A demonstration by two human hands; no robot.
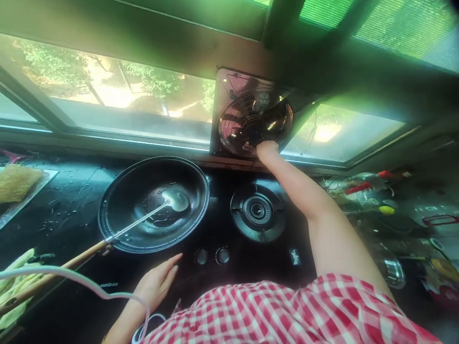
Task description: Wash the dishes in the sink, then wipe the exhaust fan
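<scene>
My right hand [268,151] reaches up to the lower edge of the exhaust fan [255,114] set in the window. Its fingers are lost in the dark against the fan's wire guard, so I cannot tell whether they grip anything. My left hand [158,281] is low over the front of the black stove, fingers stretched out and holding nothing. Behind it a black wok [124,200] stands on the left burner, wet inside. A long-handled metal spatula [175,199] rests in the wok, its wooden handle [84,255] pointing toward the lower left.
The right burner [258,210] is bare. Two knobs [212,256] sit at the stove's front. A white cable [82,283] crosses the lower left above pale green vegetables [17,306]. Dry noodles [19,182] lie far left; jars [362,188] stand right.
</scene>
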